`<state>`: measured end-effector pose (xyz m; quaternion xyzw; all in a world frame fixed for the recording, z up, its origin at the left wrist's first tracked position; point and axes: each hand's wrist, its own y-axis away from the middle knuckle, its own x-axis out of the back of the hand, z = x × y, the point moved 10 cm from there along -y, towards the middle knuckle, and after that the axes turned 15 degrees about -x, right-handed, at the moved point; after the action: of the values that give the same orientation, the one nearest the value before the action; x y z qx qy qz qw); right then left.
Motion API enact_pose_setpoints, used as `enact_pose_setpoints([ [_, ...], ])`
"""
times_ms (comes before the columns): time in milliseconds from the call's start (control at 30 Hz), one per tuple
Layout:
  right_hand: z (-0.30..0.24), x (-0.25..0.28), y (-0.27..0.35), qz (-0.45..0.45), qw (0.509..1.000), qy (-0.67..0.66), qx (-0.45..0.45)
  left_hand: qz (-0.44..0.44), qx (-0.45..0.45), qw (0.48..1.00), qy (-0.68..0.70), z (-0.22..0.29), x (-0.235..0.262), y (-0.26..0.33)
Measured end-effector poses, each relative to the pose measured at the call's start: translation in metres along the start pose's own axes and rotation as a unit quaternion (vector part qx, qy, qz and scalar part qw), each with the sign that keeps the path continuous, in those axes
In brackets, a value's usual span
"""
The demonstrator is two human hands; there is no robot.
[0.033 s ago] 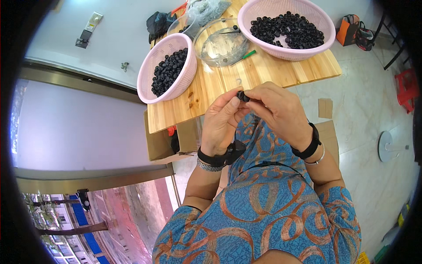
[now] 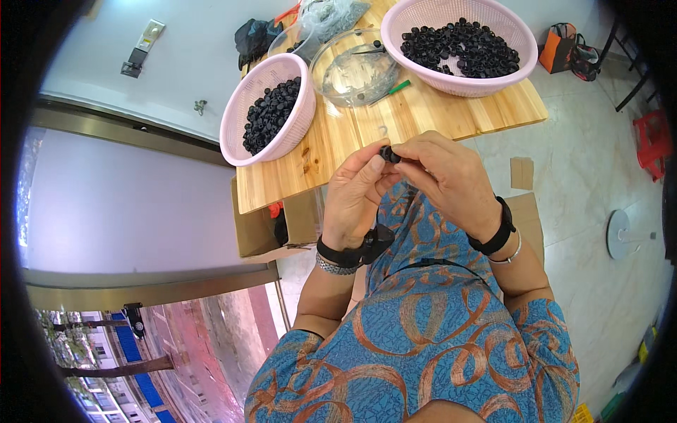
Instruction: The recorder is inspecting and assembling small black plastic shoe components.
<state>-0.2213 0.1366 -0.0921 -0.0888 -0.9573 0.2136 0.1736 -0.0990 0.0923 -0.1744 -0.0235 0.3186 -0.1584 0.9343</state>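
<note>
A small round black plastic part [image 2: 389, 154] is pinched between my two hands, just off the table's near edge. My left hand [image 2: 355, 187] grips it from the left with thumb and fingers. From the right, the thumb and fingertips of my right hand [image 2: 448, 173] close on the same part, hiding some of it. Many similar black parts [image 2: 271, 113] fill the smaller pink basket [image 2: 231, 134] at the left. More black parts [image 2: 462, 46] lie in the larger pink basket [image 2: 451, 86] at the far right of the table.
On the wooden table [image 2: 338, 141], a clear round tray [image 2: 352, 70] stands between the baskets, with a green stick-like tool [image 2: 399, 87] beside it. A clear plastic bag [image 2: 328, 21] lies behind. Under the table is a cardboard box [image 2: 303, 218]; a red stool [image 2: 650, 144] stands right.
</note>
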Motion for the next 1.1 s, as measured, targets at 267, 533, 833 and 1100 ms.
enact_pose_setpoints([
  [267, 0.01, 0.001, 0.0, 0.007, 0.998, -0.042, -0.051, 0.009, 0.006, 1.0, -0.004, 0.0, 0.001, 0.002],
  [533, 0.017, 0.002, 0.0, 0.012, 0.994, -0.074, -0.079, -0.001, 0.005, 1.0, 0.007, 0.001, -0.004, 0.002],
  [833, 0.017, 0.004, 0.0, 0.023, 0.995, -0.066, -0.078, -0.011, -0.006, 1.0, 0.001, 0.002, -0.006, 0.001],
  [1100, 0.005, 0.005, 0.001, 0.03, 0.999, -0.007, -0.023, -0.005, -0.032, 0.999, -0.043, 0.005, -0.005, 0.001],
])
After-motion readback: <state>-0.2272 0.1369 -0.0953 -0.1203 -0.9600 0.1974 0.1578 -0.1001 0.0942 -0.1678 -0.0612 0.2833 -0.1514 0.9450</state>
